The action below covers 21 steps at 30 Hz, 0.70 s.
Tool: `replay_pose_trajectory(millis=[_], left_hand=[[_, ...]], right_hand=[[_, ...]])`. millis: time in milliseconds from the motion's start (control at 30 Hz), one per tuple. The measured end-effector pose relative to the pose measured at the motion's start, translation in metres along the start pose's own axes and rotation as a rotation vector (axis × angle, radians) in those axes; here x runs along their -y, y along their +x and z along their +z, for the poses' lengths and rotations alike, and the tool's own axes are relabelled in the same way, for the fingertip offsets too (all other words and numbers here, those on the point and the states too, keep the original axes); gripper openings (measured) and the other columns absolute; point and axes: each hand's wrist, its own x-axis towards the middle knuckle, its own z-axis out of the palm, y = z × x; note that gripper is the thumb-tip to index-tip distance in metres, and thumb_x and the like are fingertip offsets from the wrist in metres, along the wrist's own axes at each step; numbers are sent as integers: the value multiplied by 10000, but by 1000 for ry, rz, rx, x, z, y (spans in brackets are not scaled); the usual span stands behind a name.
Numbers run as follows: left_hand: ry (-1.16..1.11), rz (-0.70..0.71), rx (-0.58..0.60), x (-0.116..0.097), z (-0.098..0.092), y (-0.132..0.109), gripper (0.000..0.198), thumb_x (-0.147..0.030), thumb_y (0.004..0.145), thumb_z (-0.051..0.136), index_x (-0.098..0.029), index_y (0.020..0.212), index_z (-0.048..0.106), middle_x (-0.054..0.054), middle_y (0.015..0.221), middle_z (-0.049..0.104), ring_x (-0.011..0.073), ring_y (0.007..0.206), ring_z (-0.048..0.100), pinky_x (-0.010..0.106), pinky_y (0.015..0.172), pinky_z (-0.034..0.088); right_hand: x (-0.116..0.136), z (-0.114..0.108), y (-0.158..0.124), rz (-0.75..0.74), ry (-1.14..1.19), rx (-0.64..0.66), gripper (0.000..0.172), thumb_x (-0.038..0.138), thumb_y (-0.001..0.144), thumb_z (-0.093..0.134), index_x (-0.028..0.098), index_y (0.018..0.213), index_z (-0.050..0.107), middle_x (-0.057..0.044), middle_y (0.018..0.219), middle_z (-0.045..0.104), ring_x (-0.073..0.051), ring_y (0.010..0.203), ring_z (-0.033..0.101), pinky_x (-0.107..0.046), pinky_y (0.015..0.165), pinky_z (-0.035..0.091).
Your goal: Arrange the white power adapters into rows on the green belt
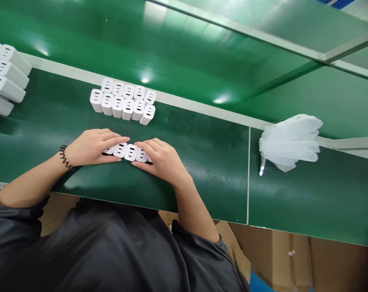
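Row of white charger blocks [131,153] sits left of frame centre on the green bench [208,174], slotted ends toward me. Left hand [93,147] pinches the row's left end, thumb below, fingers above; right hand [164,160] pinches the right end the same way. Can't tell the block count, hands cover some. Two-line group [117,106] just above, upper left-centre. Bigger stack [9,75] at left edge. Fanned white sheets [290,142] at right.

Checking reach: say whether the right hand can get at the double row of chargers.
Probably yes: nothing visible stands between the right hand and the double row of white chargers, though that hand holds the nearer row.
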Motion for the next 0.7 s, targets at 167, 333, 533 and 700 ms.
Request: replay_pose_trajectory(millis=[167,333,533,700], left_hand=[[-66,12,-27,-2,-1,1,580,-571,957,547,-210,1411,557,112,1282,684,235,1039,669,356,886,554],[-221,23,56,5,-23,-3,794,-551,886,666,-216,1541,367,155,1446,543,295,1288,537,443,1096,461],[-146,-154,273,20,-43,-14,844,-595,866,639,-269,1568,301,126,1505,482,301,1326,507,417,1069,470],[-100,-214,373,23,-43,-18,794,-578,867,615,-287,1549,329,100,1411,558,274,1204,583,333,931,509]], right_hand=[[0,0,0,-2,-8,8,463,529,1000,495,163,1259,610,-118,1167,714,-260,979,634,-393,832,493],[3,0,-1,-9,-8,-33,532,577,971,527,198,1342,568,-123,1245,693,-290,1072,633,-430,889,488],[10,4,1,-46,-36,-105,482,522,995,514,187,1336,580,-122,1239,705,-296,1129,633,-440,932,473],[10,5,-1,-42,-72,-141,426,489,991,540,212,1311,596,-107,1202,724,-287,1078,660,-423,884,495]])
